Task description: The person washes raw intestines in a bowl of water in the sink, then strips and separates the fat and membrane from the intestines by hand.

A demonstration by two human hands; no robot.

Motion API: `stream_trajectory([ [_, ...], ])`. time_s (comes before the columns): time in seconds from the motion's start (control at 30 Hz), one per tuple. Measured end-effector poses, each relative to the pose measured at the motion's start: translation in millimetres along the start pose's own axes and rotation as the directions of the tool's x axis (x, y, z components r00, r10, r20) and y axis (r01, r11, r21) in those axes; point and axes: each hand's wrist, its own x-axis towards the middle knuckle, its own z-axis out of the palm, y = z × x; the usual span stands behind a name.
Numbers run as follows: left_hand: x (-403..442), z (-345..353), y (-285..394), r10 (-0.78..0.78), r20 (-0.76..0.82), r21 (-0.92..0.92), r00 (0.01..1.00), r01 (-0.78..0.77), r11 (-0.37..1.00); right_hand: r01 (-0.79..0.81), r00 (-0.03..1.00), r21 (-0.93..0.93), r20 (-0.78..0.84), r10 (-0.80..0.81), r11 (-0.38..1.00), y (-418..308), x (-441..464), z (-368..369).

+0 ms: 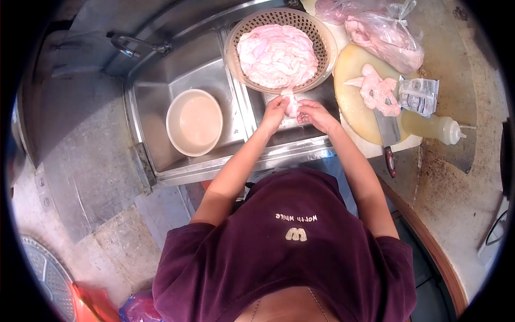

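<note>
Glossy meat (290,105), shiny metal sink (232,115)

A faucet (140,45) is located at the far left, a round basin (170,110) in the left sink compartment (234,115), a squeeze bottle (431,127) beside a printed packet (419,96) at right — and an orange-red bag (92,303) at near left.

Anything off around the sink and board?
One thing: the cleaver on the round cutting board has its handle jutting past the board's near edge, where it could perhaps get bumped. Nothing else clearly stands out.
</note>
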Motion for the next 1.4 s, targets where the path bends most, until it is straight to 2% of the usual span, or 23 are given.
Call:
stream_trajectory([
  [0.1,0,-2,-1,-0.01,0.056,-0.155,0.998,0.019,0.988,0.063,0.997,-0.153,-0.044,-0.071,0.986,-4,2,-2],
  [0.2,-4,-9,8,-0.048,0.207,-0.054,0.977,0.06,0.997,0.1,0.991,-0.236,-0.063,-0.118,0.967,-4,5,-2],
  [0.3,-9,-10,18,-0.017,0.401,0.184,0.916,-0.063,0.981,0.181,0.982,-0.328,0.0,-0.191,0.927,3,13,-8],
  [0.4,-13,-14,22,-0.114,0.42,0.434,0.9,-0.089,0.896,0.322,0.941,-0.43,0.053,-0.333,0.843,16,22,-15],
  [0.43,-15,-12,24,-0.076,0.405,0.611,0.911,-0.208,0.764,0.371,0.92,-0.461,0.064,-0.387,0.806,18,23,-15],
  [0.5,-20,-7,29,0.007,0.401,0.853,0.916,-0.376,0.362,0.361,0.922,-0.516,0.074,-0.38,0.776,18,22,-17],
  [0.6,-21,-5,28,0.163,0.495,0.847,0.853,-0.516,0.13,0.327,0.925,-0.647,0.068,-0.374,0.689,11,20,-15],
  [0.73,-16,-7,28,0.279,0.498,0.855,0.821,-0.519,0.002,0.236,0.919,-0.786,-0.01,-0.394,0.571,-3,14,-4],
  [0.8,-11,-10,21,0.348,0.497,0.857,0.795,-0.513,-0.054,0.23,0.911,-0.8,-0.023,-0.413,0.553,-7,14,2],
  [0.9,-7,-14,16,0.332,0.525,0.835,0.784,-0.55,-0.024,0.235,0.883,-0.83,-0.036,-0.469,0.506,-10,14,5],
  [1.0,-6,-16,16,0.247,0.443,0.884,0.862,-0.466,0.04,0.253,0.864,-0.826,-0.041,-0.501,0.503,-10,15,4],
  [1.1,-2,-19,17,0.217,0.413,0.882,0.885,-0.448,0.145,0.258,0.859,-0.823,-0.044,-0.509,0.507,-10,15,4],
  [1.3,-13,-19,22,0.392,0.44,0.809,0.808,-0.546,0.218,0.285,0.837,-0.821,-0.038,-0.546,0.495,-11,13,5],
  [1.4,-18,-15,24,0.457,0.337,0.804,0.823,-0.505,0.315,0.281,0.833,-0.819,-0.051,-0.551,0.501,-12,11,8],
])
